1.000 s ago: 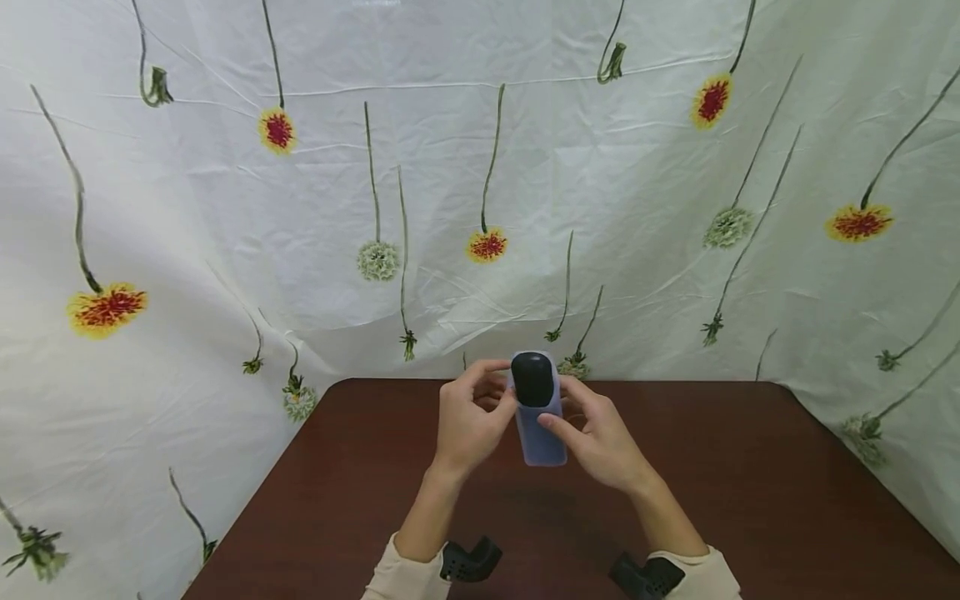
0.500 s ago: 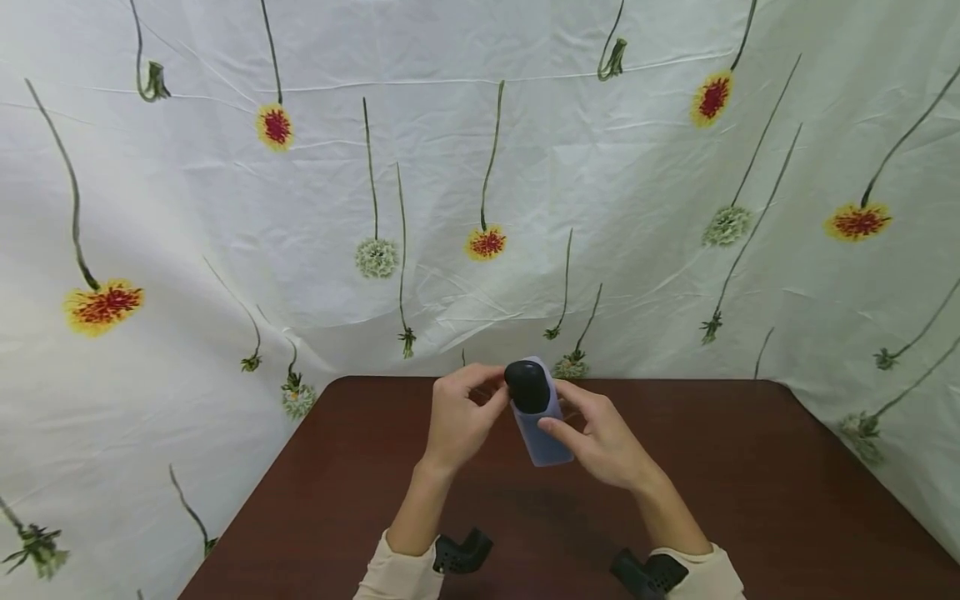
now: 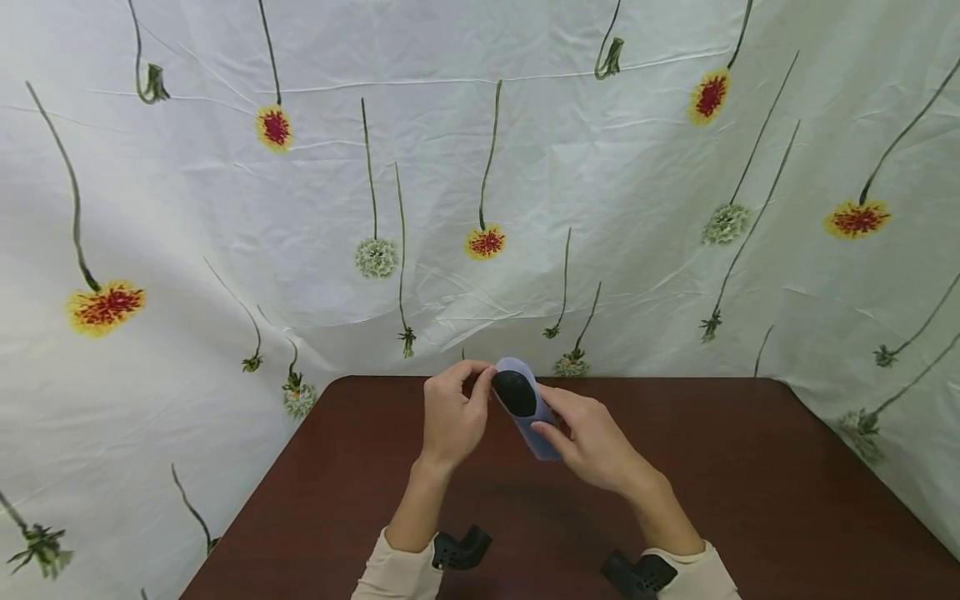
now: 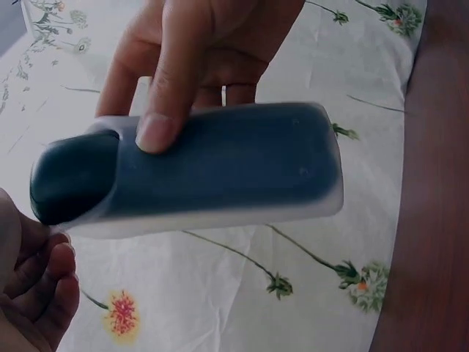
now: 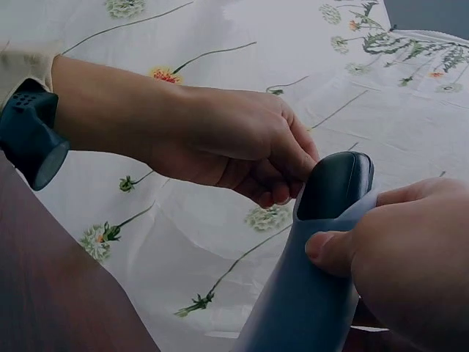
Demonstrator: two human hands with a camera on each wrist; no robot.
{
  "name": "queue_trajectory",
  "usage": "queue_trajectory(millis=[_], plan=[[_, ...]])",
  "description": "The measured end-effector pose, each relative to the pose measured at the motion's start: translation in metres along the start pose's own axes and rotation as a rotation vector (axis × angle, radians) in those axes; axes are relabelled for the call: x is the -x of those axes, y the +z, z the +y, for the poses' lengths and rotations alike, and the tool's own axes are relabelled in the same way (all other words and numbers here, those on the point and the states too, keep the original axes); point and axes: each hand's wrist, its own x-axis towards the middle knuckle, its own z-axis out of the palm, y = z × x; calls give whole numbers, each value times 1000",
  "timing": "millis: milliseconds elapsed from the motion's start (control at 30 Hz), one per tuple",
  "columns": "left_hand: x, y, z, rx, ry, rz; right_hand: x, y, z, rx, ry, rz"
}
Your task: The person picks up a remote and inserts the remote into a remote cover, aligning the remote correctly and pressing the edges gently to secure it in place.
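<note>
A dark, smooth, round-ended device (image 3: 515,393) sits inside a translucent bluish sleeve (image 3: 546,448), held above the table and tilted with its top to the left. One end of the device shows bare through the sleeve's opening. My right hand (image 3: 600,437) grips the sleeve from the right, the thumb (image 5: 331,251) across its front just below the opening. At the bare end, my left hand (image 3: 455,417) pinches the sleeve's edge between thumb and fingertips. In the left wrist view, the covered length of the sleeve (image 4: 242,161) faces the camera.
The dark brown table (image 3: 360,442) lies below both hands. Behind it hangs a white cloth (image 3: 637,192) printed with flowers. Each wrist wears a black camera mount (image 3: 461,548) at the pale sleeve cuff.
The device and its sleeve have tilted over to the left. My left hand has shifted slightly left, its thumb and fingertips now closer together at the top corner. The right hand keeps its grip.
</note>
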Motion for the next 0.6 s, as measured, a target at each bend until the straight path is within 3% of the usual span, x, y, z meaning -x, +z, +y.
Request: queue_trajectory(millis=[133,233,400,600], plan=[[1,2,2,-11,-37,18,0,2,-2,194,-14,33],[2,5,4,-31,-26,28,1,4,-3,305,-13,73],[5,11,9,-81,29,60,2,3,-2,412,4,129],[8,21,16,-107,40,114,2,3,-2,462,7,182]])
